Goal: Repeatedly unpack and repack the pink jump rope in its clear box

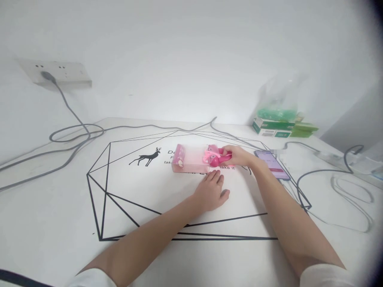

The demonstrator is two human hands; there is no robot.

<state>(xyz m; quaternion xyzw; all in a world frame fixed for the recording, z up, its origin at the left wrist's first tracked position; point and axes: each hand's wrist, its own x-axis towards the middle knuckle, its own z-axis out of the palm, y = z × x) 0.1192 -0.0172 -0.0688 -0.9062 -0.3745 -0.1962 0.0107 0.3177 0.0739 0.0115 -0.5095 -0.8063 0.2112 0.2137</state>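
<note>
A see-through pink plastic box [194,159] lies on the white table, with a printed magenta panel at its left end. My right hand [236,155] is closed around a bright pink item [216,156] with two rounded handle-like parts; its exact kind I cannot make out. That item is at the box's right end, and whether it is inside or against the box is unclear. My left hand [211,191] rests palm down on the table just in front of the box, fingers stretched out, fingertips close to its front edge.
A phone [272,164] lies right of my right hand. Green and white boxes [273,126] with a plastic bag [278,99] stand at the back right. Grey cables [72,157] run along the left and back, and more loop at the right. A wall socket [64,73] holds a plug.
</note>
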